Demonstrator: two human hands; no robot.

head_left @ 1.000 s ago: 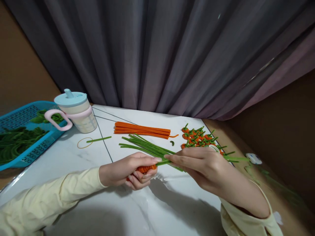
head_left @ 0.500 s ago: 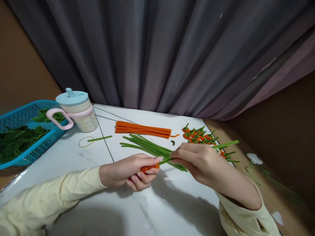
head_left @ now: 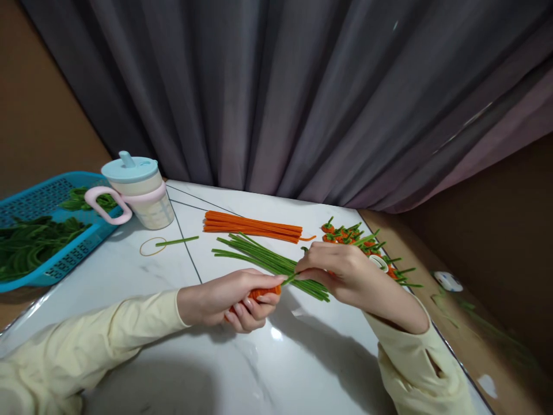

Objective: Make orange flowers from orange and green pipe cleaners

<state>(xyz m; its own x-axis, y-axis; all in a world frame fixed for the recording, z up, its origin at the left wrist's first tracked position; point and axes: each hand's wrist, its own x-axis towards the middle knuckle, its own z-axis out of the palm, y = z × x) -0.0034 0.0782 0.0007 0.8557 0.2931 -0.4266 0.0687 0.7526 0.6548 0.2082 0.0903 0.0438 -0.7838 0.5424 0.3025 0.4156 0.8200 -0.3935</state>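
Note:
My left hand (head_left: 244,297) is closed around an orange coiled pipe-cleaner carrot (head_left: 264,292), its thumb lying over the top end. From that end a green pipe cleaner (head_left: 288,279) runs to my right hand (head_left: 330,268), which pinches it between thumb and fingers. What looks like its free end shows beyond the right knuckles. Just behind both hands lies a bundle of loose green pipe cleaners (head_left: 254,252) on the white table (head_left: 233,369). Farther back is a bundle of orange pipe cleaners (head_left: 253,226).
Several small orange carrots with green stems (head_left: 345,233) sit at the back right, near a white ring (head_left: 378,264). A lidded cup (head_left: 151,199) with a pink handle stands left, beside a blue basket (head_left: 71,256) of green pieces. A rubber band (head_left: 147,246) lies by a green piece.
My right hand has shifted slightly left and up, and the green pipe cleaner's free end now points more upward. The left hand keeps its grip on the carrot. The view has shifted slightly.

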